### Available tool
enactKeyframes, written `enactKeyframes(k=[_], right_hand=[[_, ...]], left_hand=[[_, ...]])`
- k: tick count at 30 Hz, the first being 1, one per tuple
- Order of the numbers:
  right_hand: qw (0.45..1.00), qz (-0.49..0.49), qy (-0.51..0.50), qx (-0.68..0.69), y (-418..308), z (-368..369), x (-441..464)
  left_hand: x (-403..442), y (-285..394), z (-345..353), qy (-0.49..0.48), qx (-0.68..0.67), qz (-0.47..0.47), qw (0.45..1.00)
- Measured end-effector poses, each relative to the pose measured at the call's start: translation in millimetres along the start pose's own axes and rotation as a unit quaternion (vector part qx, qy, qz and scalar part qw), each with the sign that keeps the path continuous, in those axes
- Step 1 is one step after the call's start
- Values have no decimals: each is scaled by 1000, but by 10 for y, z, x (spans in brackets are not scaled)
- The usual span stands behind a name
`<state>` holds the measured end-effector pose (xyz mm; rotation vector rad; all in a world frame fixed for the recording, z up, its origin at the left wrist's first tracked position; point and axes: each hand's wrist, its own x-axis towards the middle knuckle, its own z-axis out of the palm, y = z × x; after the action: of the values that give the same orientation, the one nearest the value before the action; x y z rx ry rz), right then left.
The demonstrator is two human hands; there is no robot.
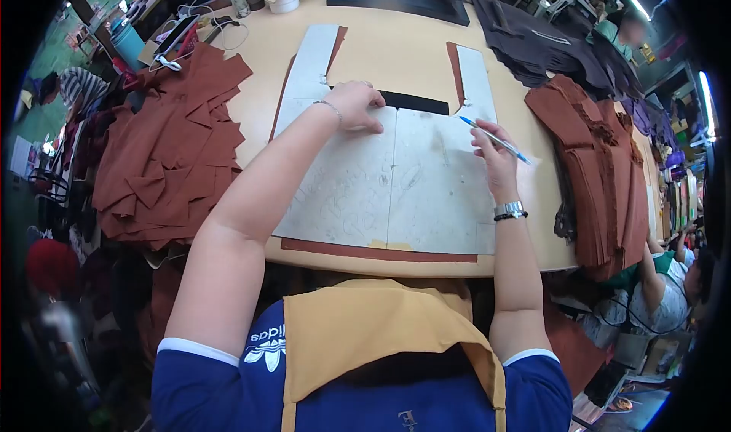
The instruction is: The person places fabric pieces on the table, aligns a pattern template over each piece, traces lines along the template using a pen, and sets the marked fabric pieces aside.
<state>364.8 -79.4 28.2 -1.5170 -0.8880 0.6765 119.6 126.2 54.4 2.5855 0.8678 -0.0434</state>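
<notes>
Holding slim pen (pixel 497 141); smudged sheet (pixel 426 188)

Pale, pencil-marked cardboard template (pixel 346 177) flat over rust-brown fabric (pixel 381 255) on the bench (pixel 533 241), blue-and-white pen (pixel 495 139) slanted in right fingers (pixel 480 132)

Your left hand (pixel 356 108) presses on the big grey pattern board (pixel 350 180), near its top edge. Your right hand (pixel 496 156) holds a blue and white pen (pixel 499 139) over the board's right side. Under the board, red-brown cloth (pixel 365 251) peeks out at the bottom. A black strip (pixel 415 102) lies along the board's top edge, between its two tall arms. On the table (pixel 396 55), a messy pile of brown cloth (pixel 171 158) sits to your left, and a folded brown stack (pixel 601 173) sits to your right.
</notes>
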Motion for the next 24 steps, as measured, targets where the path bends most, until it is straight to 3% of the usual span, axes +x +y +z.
enactKeyframes(k=[5, 9, 13, 16, 24], right_hand=[[995, -30, -43, 82, 171, 398, 266], [996, -33, -53, 56, 168, 772, 394], [992, -108, -49, 43, 357, 1061, 537], [988, -139, -41, -55, 340, 1080, 483], [981, -161, -35, -101, 264, 1125, 430]], left_hand=[[-42, 25, 4, 7, 21, 3, 1000], [-57, 27, 33, 16, 41, 8, 999], [-143, 46, 86, 45, 76, 7, 996], [-302, -85, 291, 161, 53, 37, 985], [-779, -453, 548, 295, -1, 14, 955]])
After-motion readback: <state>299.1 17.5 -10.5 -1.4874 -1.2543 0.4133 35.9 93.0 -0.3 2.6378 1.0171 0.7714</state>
